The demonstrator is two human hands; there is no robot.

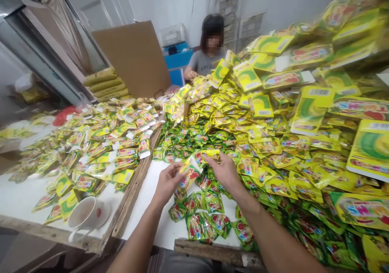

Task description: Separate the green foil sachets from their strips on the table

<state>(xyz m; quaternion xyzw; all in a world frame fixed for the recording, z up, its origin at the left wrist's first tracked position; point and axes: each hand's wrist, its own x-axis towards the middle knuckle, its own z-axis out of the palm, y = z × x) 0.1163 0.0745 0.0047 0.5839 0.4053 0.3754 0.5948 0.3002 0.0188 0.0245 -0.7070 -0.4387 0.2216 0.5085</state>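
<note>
My left hand (167, 182) pinches a yellow-green sachet packet (189, 171) above the white table (152, 192). My right hand (224, 170) reaches in beside it, fingers on another yellow packet (209, 154) at the edge of the heap. Small green sachets (206, 220) lie loose just below both hands. A huge pile of yellow and green packets (273, 123) rises to the right and fills the far side.
A second spread of packets (100, 143) covers the left table, past a wooden divider (133, 192). A white cup on a saucer (86, 213) sits near the front left. Another person (209, 48) works at the far end, next to a cardboard sheet (133, 56) and stacked sacks (105, 84).
</note>
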